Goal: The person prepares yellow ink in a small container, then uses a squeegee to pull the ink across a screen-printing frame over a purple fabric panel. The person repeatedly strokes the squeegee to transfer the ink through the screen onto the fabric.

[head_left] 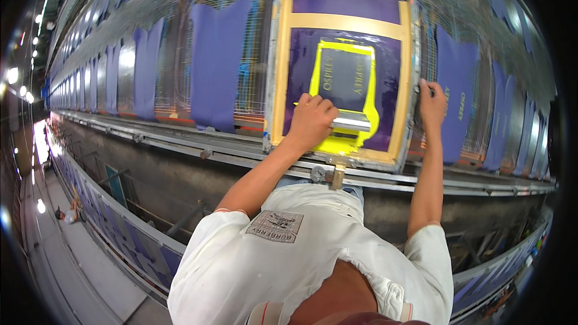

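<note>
"Logging the bar (353, 123) first. Position?"

"Inside the frame (274, 84), lying crosswise over the lower part of the mesh (388, 84), with yellow ink (336, 145) around it. Left hand (313, 121) wrapped over the bar's left end; its underside contact is hidden."

"Handling estimate?"

"Shiny, probably metal: stiff, fairly light. Likely slippery wherever wet ink reaches it. Best hold, by my judgement: the cleaner upper edge, near the middle for balance. An end hold may let the far end tip."

"And the frame?"

"Flat on the surface (174, 72), in front of the torso, pale tape (346, 24) bordering the mesh. Sides look rigid; judged awkward by breadth more than by weight. Take it by two opposite outer sides. Mesh appears taut and is probably the fragile part; keep fingertips off it."

"Right hand (432, 105)?"

"At the frame's right side, fingers bent. Cannot tell whether it pinches the edge or only rests against it."

"Cloth (454, 72)?"

"Purple pieces, spread out on both sides of the frame. Thin and limp by the look; expect wrinkling if dragged. Lift by two corners."
</note>
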The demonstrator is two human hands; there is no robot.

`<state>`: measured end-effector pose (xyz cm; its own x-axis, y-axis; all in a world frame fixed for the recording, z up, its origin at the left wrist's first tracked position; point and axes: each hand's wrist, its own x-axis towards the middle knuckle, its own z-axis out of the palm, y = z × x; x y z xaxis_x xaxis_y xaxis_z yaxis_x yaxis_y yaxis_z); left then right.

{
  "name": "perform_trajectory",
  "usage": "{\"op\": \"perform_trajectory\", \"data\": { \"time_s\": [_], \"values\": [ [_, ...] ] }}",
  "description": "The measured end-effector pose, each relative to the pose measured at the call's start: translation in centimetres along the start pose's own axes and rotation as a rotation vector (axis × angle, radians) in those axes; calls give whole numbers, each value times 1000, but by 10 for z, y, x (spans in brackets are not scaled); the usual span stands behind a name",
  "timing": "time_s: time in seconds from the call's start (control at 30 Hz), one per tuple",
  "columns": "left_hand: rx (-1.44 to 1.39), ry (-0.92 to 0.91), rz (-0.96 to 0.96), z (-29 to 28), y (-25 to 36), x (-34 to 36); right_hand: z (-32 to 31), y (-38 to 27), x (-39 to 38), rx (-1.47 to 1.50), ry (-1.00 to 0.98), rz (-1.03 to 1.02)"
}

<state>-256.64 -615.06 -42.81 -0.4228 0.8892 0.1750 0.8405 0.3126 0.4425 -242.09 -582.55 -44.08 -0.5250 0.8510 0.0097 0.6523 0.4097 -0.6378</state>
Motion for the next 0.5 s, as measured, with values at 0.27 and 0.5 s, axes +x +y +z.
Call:
{"op": "perform_trajectory", "data": {
  "time_s": [0.27,0.5],
  "values": [
    [8,8,-26,-65,-76,-29,54,-100,-45,138,5,-41],
    [17,37,-33,-145,-224,-111,209,-218,-118,348,71,-58]
  ]
}}
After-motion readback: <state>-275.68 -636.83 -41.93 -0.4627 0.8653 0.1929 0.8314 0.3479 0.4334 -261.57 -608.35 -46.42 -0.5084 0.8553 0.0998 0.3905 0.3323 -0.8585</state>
